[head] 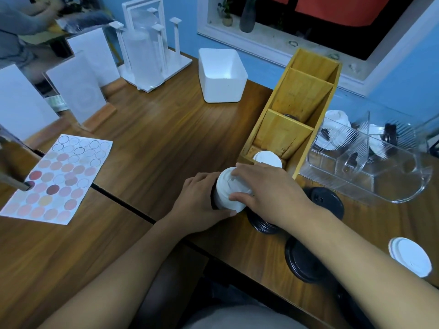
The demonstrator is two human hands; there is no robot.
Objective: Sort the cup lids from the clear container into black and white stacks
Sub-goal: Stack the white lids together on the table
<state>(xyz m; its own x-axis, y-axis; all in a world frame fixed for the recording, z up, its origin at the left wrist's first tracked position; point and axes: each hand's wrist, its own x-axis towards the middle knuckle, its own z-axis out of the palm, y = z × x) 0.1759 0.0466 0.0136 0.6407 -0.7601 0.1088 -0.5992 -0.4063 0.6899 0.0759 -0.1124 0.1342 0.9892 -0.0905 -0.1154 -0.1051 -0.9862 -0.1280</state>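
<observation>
Closest to the tabletop's point(166, 129) near edge, a low black stack point(306, 262) of round, ridged lids lies partly under the right forearm. A lone white lid point(409, 256) with a raised rim sits well apart from it, toward the near right corner. Farther in, a second black stack point(263, 225) shows beneath the right wrist, and a flat black lid point(326, 201) lies just right of that wrist.

Both hands hold a white stack point(231, 192) of domed lids, tilted, near the middle of the near edge. The left hand point(202, 198) curls round its left side with the thumb under the lower rim. The right hand point(273, 193) grips it from above, fingers bent over the top lid; a dark edge shows at the stack's lower left.

Just behind, a wooden organizer point(308, 103) runs toward the far edge, a white lid point(267, 159) in its nearest compartment. To its right lies the clear container point(370, 167), with white and black lids in its far end. A white bin point(222, 74) and a white rack point(147, 55) stand along the far edge, and a sheet point(57, 179) of coloured dots lies by the left edge.
</observation>
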